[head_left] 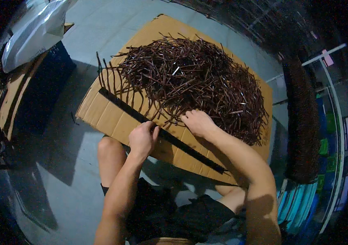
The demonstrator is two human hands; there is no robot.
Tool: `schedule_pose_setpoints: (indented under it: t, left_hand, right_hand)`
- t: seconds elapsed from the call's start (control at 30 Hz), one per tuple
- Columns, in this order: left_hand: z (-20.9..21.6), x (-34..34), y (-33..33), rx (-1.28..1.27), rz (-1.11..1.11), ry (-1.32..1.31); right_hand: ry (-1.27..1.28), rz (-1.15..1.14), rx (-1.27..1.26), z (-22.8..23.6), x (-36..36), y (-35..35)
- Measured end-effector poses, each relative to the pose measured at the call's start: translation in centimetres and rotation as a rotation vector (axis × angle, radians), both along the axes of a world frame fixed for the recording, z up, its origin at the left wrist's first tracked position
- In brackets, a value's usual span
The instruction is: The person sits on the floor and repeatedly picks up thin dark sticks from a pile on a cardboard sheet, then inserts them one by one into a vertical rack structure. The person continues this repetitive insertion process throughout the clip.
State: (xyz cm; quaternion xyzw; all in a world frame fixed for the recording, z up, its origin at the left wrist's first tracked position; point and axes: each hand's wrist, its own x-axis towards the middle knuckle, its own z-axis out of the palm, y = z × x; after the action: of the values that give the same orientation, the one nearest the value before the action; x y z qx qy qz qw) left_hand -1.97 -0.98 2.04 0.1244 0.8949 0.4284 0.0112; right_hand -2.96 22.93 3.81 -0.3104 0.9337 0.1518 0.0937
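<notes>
A long, narrow black strip [190, 151] lies slantwise across the near side of a cardboard sheet [96, 110]. Several thin, dark brown stick-like strands [118, 81] stand out from its far-left half, spaced along it like teeth. My left hand [142, 139] is closed on the middle of this strip, thumb and fingers pressed together. Just beyond it, my right hand [198, 122] has its fingers bent together at the near edge of a big heap of similar brown strands [194, 69]. What its fingertips hold is too small to make out.
At the left stands a dark blue-sided box [47, 90] with cardboard flaps, a clear plastic sheet [35, 36] over it. On the right, a pale metal frame [336, 106] rises beside a tall dark brown bundle [300, 122] and turquoise material [298, 204]. My bare knees flank the cardboard's near edge.
</notes>
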Motion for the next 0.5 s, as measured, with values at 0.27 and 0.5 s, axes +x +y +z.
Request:
schedule_pose_setpoints:
  t: [0.27, 0.5]
  left_hand:
    - [-0.4, 0.0, 0.3, 0.003, 0.007, 0.025]
    - [-0.6, 0.0, -0.2, -0.034, 0.031, 0.048]
  right_hand:
    - [-0.113, -0.256, 0.231, -0.4, 1.3, -2.4]
    - [-0.038, -0.417, -0.539, 2.2, -0.2, -0.8]
